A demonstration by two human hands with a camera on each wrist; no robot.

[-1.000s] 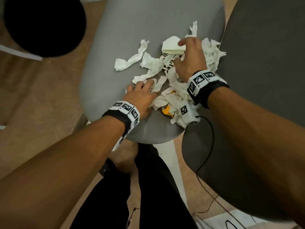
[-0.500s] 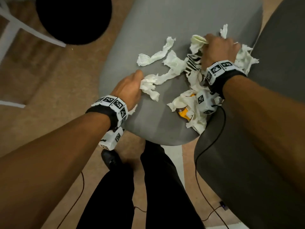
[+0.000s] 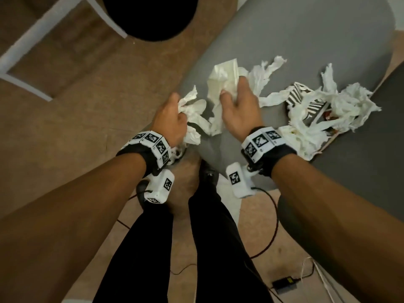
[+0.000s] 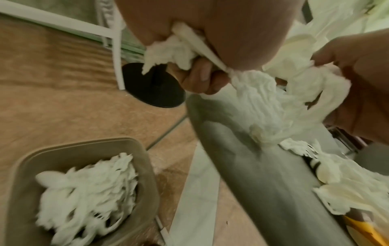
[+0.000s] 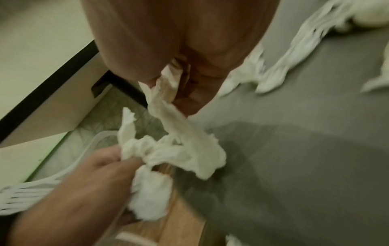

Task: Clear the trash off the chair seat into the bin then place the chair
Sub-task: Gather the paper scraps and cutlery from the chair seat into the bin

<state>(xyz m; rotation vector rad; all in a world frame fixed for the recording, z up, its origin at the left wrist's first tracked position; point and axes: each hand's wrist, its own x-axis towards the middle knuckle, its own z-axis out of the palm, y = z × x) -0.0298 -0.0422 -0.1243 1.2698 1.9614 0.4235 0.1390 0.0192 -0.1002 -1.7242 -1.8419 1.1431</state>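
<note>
The grey chair seat (image 3: 306, 40) carries torn white tissues. My left hand (image 3: 172, 119) grips a wad of white tissue (image 3: 192, 108) at the seat's left edge. My right hand (image 3: 238, 106) grips a cream paper napkin (image 3: 225, 77) with tissue strips hanging from it. A pile of tissue with a striped wrapper (image 3: 310, 103) lies on the seat's right side. In the left wrist view the beige bin (image 4: 25, 166), holding white tissue (image 4: 88, 191), stands on the floor beside the seat (image 4: 242, 174). In the right wrist view both hands hold joined tissue (image 5: 181, 149) above the seat's edge.
A black round base (image 3: 150, 16) and a white frame (image 3: 26, 49) stand on the wooden floor at the upper left. A dark grey surface (image 3: 371, 182) adjoins the seat on the right. My legs (image 3: 196, 248) and cables (image 3: 271, 226) are below. A white slatted basket (image 5: 25, 193) lies at left.
Both hands have gathered tissue and drawn it to the seat's left edge. My right hand left the pile with the cream napkin. The view shifted so the seat sits further right.
</note>
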